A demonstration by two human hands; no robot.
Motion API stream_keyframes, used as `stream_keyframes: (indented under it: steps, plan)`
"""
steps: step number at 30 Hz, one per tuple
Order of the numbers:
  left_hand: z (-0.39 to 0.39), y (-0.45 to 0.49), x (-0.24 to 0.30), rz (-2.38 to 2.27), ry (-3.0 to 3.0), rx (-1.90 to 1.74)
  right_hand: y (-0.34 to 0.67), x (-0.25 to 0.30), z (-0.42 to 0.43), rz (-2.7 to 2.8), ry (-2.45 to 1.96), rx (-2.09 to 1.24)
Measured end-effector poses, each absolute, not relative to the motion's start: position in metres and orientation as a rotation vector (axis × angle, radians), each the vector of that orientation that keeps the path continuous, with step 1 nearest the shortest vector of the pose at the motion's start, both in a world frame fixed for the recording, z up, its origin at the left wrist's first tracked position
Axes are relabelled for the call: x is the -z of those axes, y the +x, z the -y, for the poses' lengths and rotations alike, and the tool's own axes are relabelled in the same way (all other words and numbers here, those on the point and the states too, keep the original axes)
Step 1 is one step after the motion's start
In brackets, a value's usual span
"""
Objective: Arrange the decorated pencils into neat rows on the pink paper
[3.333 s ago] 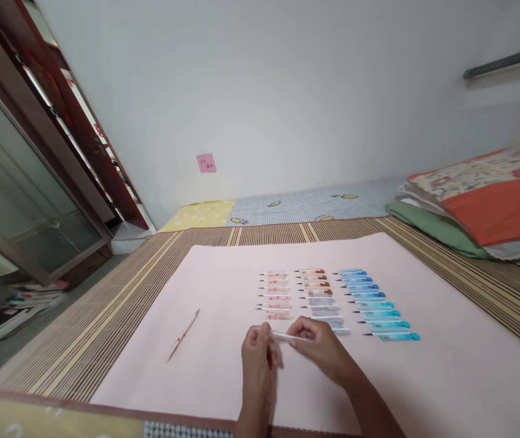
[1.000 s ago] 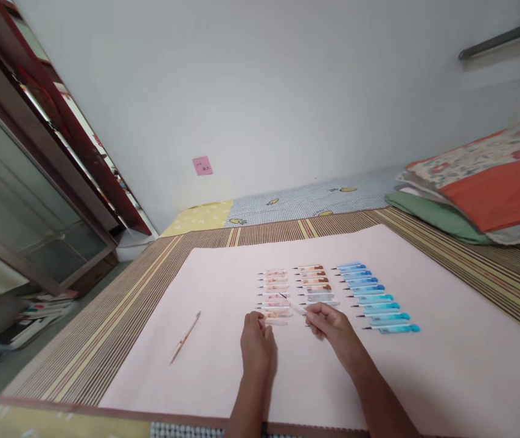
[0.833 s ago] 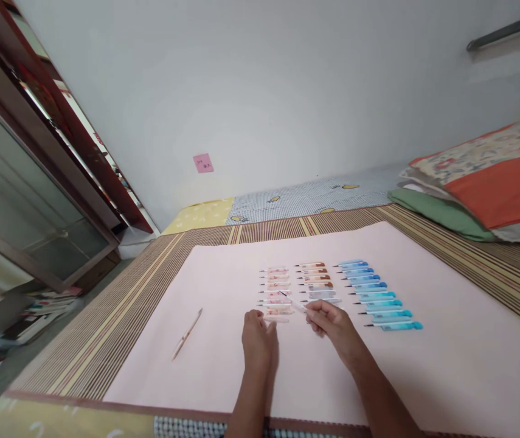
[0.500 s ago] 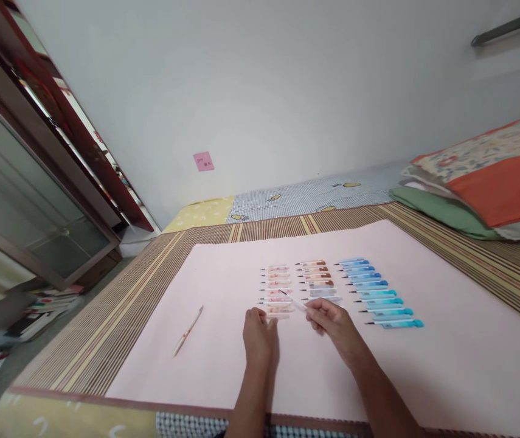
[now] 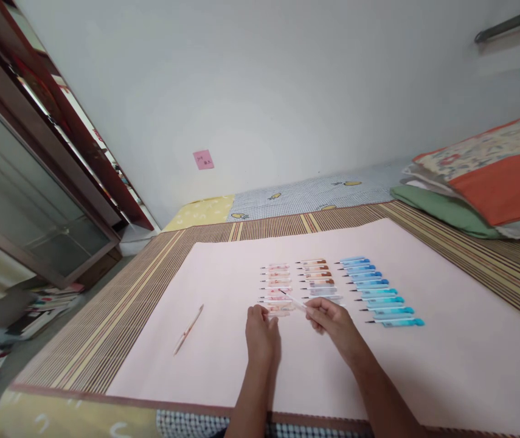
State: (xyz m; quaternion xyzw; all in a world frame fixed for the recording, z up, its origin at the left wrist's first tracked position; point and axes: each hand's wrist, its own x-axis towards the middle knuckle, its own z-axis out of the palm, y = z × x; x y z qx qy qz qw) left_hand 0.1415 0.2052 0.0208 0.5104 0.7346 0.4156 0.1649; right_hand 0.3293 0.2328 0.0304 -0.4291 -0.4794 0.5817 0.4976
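Three columns of small pens lie on a pink sheet: pink pens, brown and grey pens and blue pens. My right hand pinches a thin white pen whose dark tip points up and left over the pink column. My left hand rests curled at the near end of the pink column, fingertips touching the nearest pink pen. I cannot tell whether it grips that pen.
A lone pale pen lies to the left on the sheet. A striped woven mat lies under the sheet. Folded bedding and a pillow are at the right. A glass-door cabinet and stacked books are at the left.
Earlier both hands held the white pen nearer to me; they moved forward to the near ends of the columns. In the last second they barely shifted.
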Motion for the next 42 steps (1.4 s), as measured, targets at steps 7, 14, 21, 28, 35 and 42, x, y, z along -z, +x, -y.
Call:
stream_keyframes:
  steps: [7,14,21,28,35,42]
  plan:
    - [-0.204,0.139,-0.015,-2.101,1.374,-1.204,0.329,-0.034,-0.231,1.163,-1.051,-1.386]
    - [-0.202,0.138,-0.026,-2.133,1.395,-1.154,0.329,-0.028,-0.233,1.148,-1.086,-1.353]
    - [-0.201,0.14,-0.032,-2.165,1.385,-1.092,0.329,-0.03,-0.232,1.147,-1.096,-1.356]
    - [-0.204,0.138,-0.027,-2.16,1.397,-1.083,0.328,-0.034,-0.23,1.147,-1.088,-1.367]
    - [-0.201,0.14,-0.031,-2.145,1.41,-1.093,0.328,-0.03,-0.231,1.143,-1.08,-1.367]
    - [-0.194,0.135,-0.034,-2.041,1.291,-1.277,0.33,-0.027,-0.231,1.163,-1.089,-1.35]
